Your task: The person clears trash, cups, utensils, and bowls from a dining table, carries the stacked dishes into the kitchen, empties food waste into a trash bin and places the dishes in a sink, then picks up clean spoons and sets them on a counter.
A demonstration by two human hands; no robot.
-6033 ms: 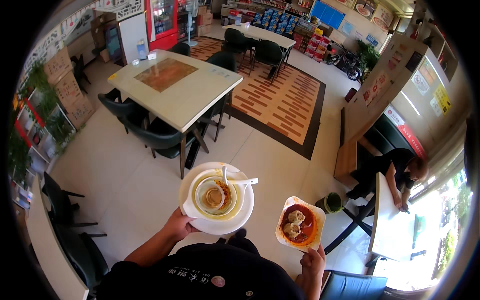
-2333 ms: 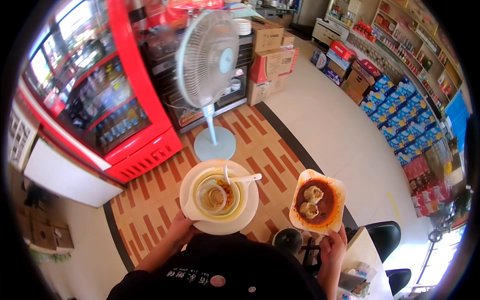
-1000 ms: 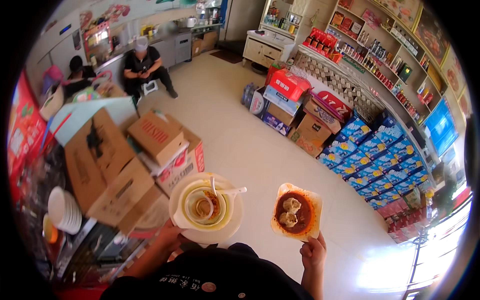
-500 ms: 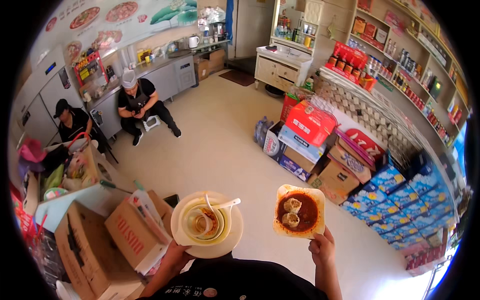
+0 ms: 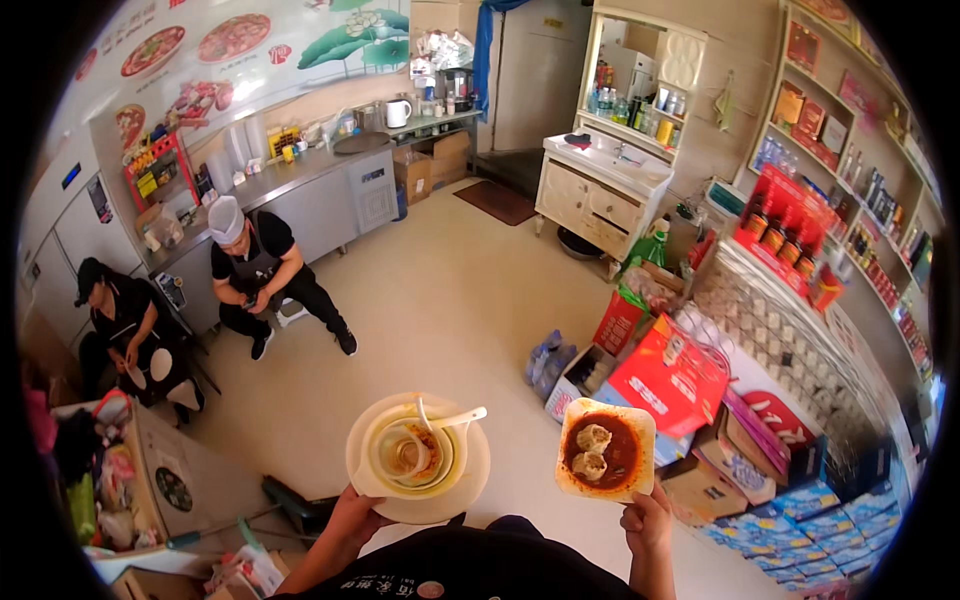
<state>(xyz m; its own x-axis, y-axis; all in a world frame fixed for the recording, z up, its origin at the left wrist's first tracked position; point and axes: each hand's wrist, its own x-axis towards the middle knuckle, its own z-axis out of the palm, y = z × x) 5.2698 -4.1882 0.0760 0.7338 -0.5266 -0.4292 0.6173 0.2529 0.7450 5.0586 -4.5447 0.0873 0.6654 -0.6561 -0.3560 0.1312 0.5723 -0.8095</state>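
Left hand point(image 5: 352, 515) under plate point(image 5: 418, 470), fingers hidden beneath rim, bowl point(image 5: 410, 455) above. Right hand point(image 5: 648, 520) pinching dumpling tray point(image 5: 605, 450), just above fingers.

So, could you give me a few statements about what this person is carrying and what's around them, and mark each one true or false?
1. The left hand holds a white plate with a bowl and a white spoon on it. True.
2. The right hand holds a glass of water. False: it holds a square white dish of dumplings in red sauce.
3. Two seated people are near the steel counter. True.
4. The bowl on the plate is full to the brim. False: only a little food is left in it.
5. The two dishes are stacked. False: they are apart, one in each hand.
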